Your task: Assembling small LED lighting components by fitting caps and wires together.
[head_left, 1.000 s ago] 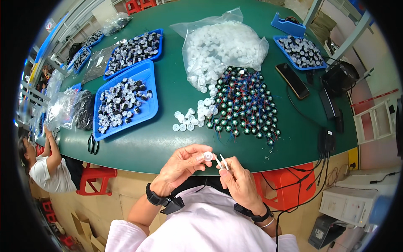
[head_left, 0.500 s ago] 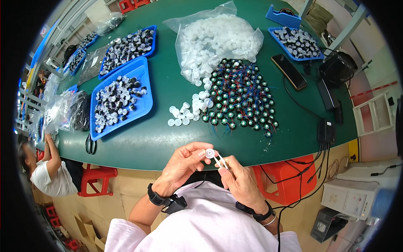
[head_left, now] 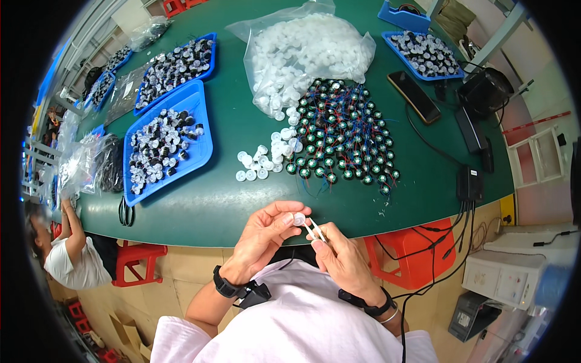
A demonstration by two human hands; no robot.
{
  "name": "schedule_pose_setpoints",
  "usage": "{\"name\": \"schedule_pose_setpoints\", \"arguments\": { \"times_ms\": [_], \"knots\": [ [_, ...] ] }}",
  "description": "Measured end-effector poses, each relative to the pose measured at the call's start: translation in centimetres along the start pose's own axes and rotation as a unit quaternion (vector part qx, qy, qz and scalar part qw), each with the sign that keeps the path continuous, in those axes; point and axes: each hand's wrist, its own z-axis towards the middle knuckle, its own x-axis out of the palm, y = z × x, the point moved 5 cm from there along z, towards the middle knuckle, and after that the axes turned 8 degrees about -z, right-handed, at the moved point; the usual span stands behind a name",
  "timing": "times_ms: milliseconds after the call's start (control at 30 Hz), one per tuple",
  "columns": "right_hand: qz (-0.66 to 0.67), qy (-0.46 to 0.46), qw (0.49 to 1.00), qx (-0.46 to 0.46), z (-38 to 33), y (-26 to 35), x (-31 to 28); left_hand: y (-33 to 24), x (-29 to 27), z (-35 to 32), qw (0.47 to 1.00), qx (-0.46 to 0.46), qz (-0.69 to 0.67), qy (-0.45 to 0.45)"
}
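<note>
Just off the table's near edge, my left hand (head_left: 261, 235) pinches a small round translucent white cap (head_left: 299, 219) between thumb and fingers. White tweezers (head_left: 312, 230) are gripped in my right hand (head_left: 340, 259), their two tips apart and close beside the cap; whether they touch it I cannot tell. Beyond my hands lie loose white caps (head_left: 262, 163) like the held one. To their right spreads a pile of small round green-topped parts (head_left: 344, 139) with red and blue wires. Behind both, a clear plastic bag (head_left: 308, 51) spills more caps.
At left, a blue tray (head_left: 203, 136) holds capped black parts, with another blue tray (head_left: 213, 59) behind it. Scissors (head_left: 126, 213) lie near the edge. A phone (head_left: 414, 97), a third blue tray (head_left: 431, 77) and a black cable box (head_left: 469, 183) stand right. Another person (head_left: 75, 260) sits far left.
The cap has tilted slightly in my left fingers, and the tweezers have shifted a little with it. Both grips stay the same. The table scene has slid slightly left and up in view.
</note>
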Motion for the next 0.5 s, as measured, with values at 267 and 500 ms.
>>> {"name": "schedule_pose_setpoints", "arguments": {
  "times_ms": [267,500],
  "knots": [
    [0.064,-0.011,0.998,-0.011,0.3,-1.2,0.6,0.4,-0.6,0.0,0.998,0.039,0.036,0.017],
    [0.154,-0.003,0.988,-0.002,0.7,-1.8,1.0,0.9,-0.4,0.0,0.987,0.117,0.083,0.066]
  ]
}}
